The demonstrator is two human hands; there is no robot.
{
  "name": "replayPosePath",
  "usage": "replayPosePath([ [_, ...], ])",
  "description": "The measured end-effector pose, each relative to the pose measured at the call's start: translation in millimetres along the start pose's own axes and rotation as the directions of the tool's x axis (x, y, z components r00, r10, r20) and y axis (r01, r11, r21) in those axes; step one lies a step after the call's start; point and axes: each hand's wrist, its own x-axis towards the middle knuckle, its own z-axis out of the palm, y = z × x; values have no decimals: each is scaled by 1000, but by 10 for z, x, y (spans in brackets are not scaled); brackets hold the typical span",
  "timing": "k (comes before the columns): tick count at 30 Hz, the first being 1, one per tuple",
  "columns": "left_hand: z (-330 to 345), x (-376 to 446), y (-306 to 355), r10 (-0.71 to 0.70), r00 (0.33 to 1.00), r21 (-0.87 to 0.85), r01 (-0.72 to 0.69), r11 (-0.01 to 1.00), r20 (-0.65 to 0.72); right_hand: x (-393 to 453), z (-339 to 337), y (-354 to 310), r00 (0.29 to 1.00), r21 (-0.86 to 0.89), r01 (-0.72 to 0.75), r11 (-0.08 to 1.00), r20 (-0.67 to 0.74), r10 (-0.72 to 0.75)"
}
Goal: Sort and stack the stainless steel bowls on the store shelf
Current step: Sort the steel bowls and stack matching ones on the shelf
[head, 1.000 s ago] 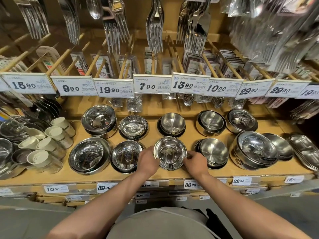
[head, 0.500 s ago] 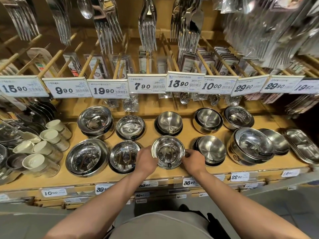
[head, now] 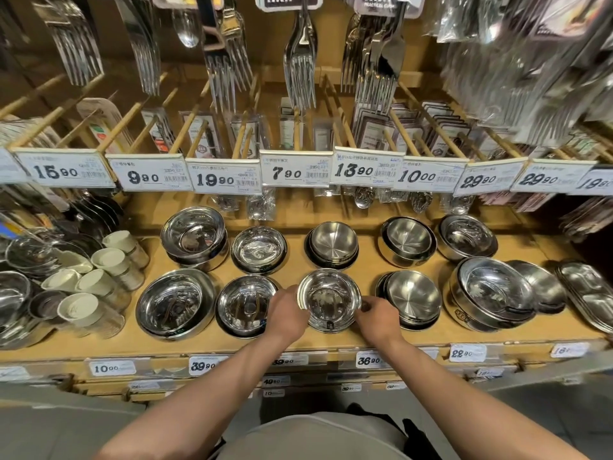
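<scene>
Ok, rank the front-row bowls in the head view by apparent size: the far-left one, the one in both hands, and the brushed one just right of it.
1. Far-left bowl, clearly largest.
2. Brushed bowl and the held bowl between left hand and right hand: too alike to rank.

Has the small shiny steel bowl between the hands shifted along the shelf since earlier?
No. The small shiny steel bowl stays directly in front of the matte bowl stack.

Head camera, close, faces down onto shelf.
</scene>
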Motion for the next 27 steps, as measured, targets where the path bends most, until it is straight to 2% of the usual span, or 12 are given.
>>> replayPosePath([
  [3,-73,-78,8,19,1000,-4,-19,1000,16,-28,-45,-33,1000,-15,-2,1000,28,2],
  [6,-232,-231,-8,112,992,-51,-115,992,-53,-122,-110,-32,999,39,32,999,-6,-32],
  [8,-384,-328,-55,120,988,-111,-131,985,-98,-205,-162,-23,998,115,61,991,-31,-58],
  [12,-651,-427,-250,-7,989,-156,-16,988,-148,-294,-246,-32,998,275,58,960,-9,-58],
  [20,-1108,-434,-611,-153,947,-403,27,915,-283,-304,-375,-205,995,575,48,817,48,-92],
  [24,-1128,-399,-649,-174,949,-490,24,871,-263,-337,-452,-203,998,661,3,751,44,-42],
  [27,-1125,-354,-631,-195,949,-524,38,851,-248,-375,-503,-142,999,663,-12,749,33,-13],
])
